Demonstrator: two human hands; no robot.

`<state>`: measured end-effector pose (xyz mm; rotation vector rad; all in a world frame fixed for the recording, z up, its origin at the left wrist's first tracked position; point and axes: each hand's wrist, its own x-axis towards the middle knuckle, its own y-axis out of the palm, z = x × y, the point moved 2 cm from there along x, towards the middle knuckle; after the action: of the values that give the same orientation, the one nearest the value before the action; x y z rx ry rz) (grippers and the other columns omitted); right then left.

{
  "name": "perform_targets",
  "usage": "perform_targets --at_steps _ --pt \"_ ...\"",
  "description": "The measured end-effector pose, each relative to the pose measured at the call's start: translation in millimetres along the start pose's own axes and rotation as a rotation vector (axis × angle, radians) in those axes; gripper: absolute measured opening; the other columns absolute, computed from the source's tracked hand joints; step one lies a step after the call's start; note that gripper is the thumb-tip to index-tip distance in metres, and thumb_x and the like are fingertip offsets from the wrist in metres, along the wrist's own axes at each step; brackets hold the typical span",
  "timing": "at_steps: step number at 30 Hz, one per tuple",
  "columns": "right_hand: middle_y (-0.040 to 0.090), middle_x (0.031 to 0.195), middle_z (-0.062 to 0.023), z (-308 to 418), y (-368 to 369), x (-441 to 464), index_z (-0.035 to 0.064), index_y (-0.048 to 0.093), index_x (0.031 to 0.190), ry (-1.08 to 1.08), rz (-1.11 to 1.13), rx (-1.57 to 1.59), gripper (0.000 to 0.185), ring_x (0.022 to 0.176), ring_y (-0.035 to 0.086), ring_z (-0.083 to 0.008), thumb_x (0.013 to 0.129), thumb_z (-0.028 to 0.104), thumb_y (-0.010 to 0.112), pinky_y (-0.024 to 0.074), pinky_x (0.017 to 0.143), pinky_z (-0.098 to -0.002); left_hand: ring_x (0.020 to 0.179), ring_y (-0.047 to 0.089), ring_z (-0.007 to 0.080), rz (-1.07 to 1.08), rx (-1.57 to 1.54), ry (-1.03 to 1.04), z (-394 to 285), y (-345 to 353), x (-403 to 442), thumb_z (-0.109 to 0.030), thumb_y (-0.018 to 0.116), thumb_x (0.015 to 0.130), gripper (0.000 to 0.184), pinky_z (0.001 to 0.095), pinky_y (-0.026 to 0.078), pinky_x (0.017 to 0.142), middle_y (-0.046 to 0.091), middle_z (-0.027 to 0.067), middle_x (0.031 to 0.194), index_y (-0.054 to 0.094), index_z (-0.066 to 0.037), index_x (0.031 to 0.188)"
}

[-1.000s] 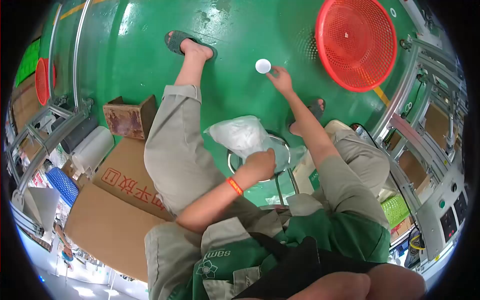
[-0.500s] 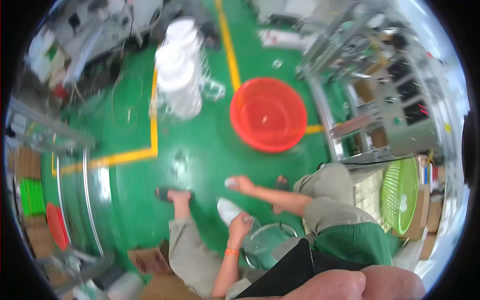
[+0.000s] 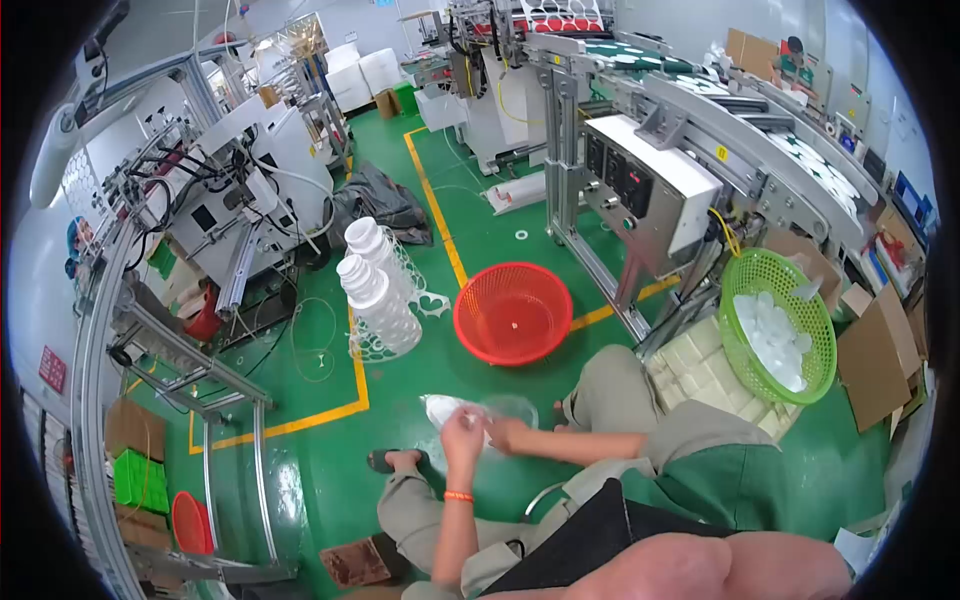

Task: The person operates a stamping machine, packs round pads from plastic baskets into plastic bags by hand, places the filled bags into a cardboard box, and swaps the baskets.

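A clear plastic bag (image 3: 516,407) with a white, pointed end at its left lies between my knees, above the green floor. My left hand (image 3: 463,437), with an orange band at the wrist, is closed on the bag near its white part. Close beside it, my right hand (image 3: 508,436) has its fingers curled together at the bag; what they pinch is hidden. The two hands nearly touch. Beyond them stands a red plastic basket (image 3: 513,316) with a small pale bit on its bottom.
Stacks of white discs (image 3: 375,300) wrapped in perforated webbing stand ahead. A green basket (image 3: 778,330) of translucent white pieces stands at right, by a conveyor machine (image 3: 640,185). Metal frames (image 3: 235,410) rise at left, and a brown box (image 3: 360,562) sits near my left foot.
My right hand has come back from out ahead, where it held a small white object, to beside my left hand at the bag. My head view has tilted up, showing more of the machines.
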<state>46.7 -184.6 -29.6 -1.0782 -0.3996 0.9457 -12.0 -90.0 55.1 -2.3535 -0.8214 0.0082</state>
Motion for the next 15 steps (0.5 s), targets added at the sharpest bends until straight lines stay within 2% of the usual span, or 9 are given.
perform_targets --at_steps 3,5,6,7,9,10,11,13,15 --pt "0.057 0.104 -0.0164 23 -64 -15 0.0028 0.054 0.107 -0.100 0.139 0.065 0.039 0.093 0.056 -0.0326 0.077 0.027 0.059 0.0459 0.077 -0.0425 0.048 0.045 0.0108 -0.018 0.036 -0.028 -9 -27 8 -0.022 0.065 0.075 0.022 0.0273 0.035 0.045 0.052 0.0033 0.053 0.062 -0.001 0.082" --pt "0.049 0.119 -0.0175 32 -119 -54 0.0044 0.046 0.120 -0.389 -0.138 0.428 0.058 0.110 0.046 -0.0331 0.076 0.039 0.060 0.0360 0.093 -0.0392 0.055 0.046 0.0060 -0.034 -0.396 -0.049 -5 -32 20 -0.018 0.061 0.080 0.017 0.0221 0.035 0.048 0.055 -0.0024 0.062 0.061 0.000 0.082" --pt "0.036 0.130 -0.0165 36 -145 -75 0.0086 0.028 0.133 -0.572 -0.447 0.253 0.079 0.124 0.030 -0.0318 0.071 0.042 0.064 0.0243 0.100 -0.0478 0.055 0.046 0.0060 -0.038 -0.395 -0.033 -16 -37 24 -0.018 0.061 0.080 0.017 0.0221 0.035 0.048 0.055 -0.0024 0.062 0.061 0.000 0.082" --pt "0.036 0.130 -0.0165 35 -160 -88 0.0086 0.028 0.133 -0.577 -0.455 0.248 0.079 0.124 0.030 -0.0318 0.071 0.042 0.064 0.0243 0.100 -0.0478 0.057 0.046 0.0043 0.029 -0.440 -0.029 -33 -45 23 -0.016 0.059 0.082 0.015 0.0200 0.035 0.050 0.055 -0.0040 0.066 0.061 -0.001 0.084" --pt "0.023 0.137 -0.0141 29 -170 -105 0.0137 0.008 0.139 -0.271 -0.298 -0.340 0.100 0.129 0.019 -0.0311 0.064 0.039 0.070 0.0137 0.099 -0.0590 0.060 0.045 0.0026 0.099 -0.485 -0.027 -73 -57 16 -0.014 0.057 0.084 0.013 0.0180 0.034 0.052 0.055 -0.0057 0.070 0.061 -0.001 0.085" --pt "0.036 0.129 -0.0152 17 -157 -99 0.0156 0.003 0.140 -0.297 -0.277 -0.312 0.108 0.123 0.031 -0.0303 0.060 0.035 0.074 0.0104 0.094 -0.0664 0.059 0.043 0.0012 0.163 -0.512 -0.027 -97 -64 11 -0.015 0.058 0.084 0.013 0.0168 0.033 0.051 0.055 -0.0059 0.069 0.061 -0.002 0.085" --pt "0.050 0.112 -0.0148 11 -155 -94 0.0160 0.005 0.139 -0.283 -0.149 -0.153 0.104 0.104 0.048 -0.0293 0.062 0.032 0.074 0.0287 0.091 -0.0558 0.058 0.041 -0.0002 0.225 -0.534 -0.027 -116 -71 5 -0.015 0.058 0.084 0.013 0.0157 0.031 0.050 0.054 -0.0060 0.068 0.061 -0.003 0.086" --pt "0.056 0.091 -0.0113 5 -149 -72 0.0146 0.012 0.137 -0.268 0.098 0.298 0.096 0.081 0.055 -0.0270 0.065 0.032 0.072 0.0415 0.075 -0.0412 0.052 0.035 -0.0013 0.260 -0.550 -0.018 -146 -90 -8 -0.016 0.055 0.086 0.013 0.0151 0.026 0.045 0.050 -0.0074 0.063 0.059 -0.005 0.086" --pt "0.054 0.087 -0.0111 33 -185 -84 0.0136 0.018 0.134 -0.442 0.012 0.378 0.087 0.076 0.055 -0.0264 0.067 0.031 0.071 0.0418 0.068 -0.0382 0.047 0.030 -0.0007 0.453 -0.674 -0.080 -171 -114 -26 -0.013 0.053 0.086 0.010 0.0160 0.021 0.042 0.044 -0.0082 0.059 0.058 -0.005 0.087"
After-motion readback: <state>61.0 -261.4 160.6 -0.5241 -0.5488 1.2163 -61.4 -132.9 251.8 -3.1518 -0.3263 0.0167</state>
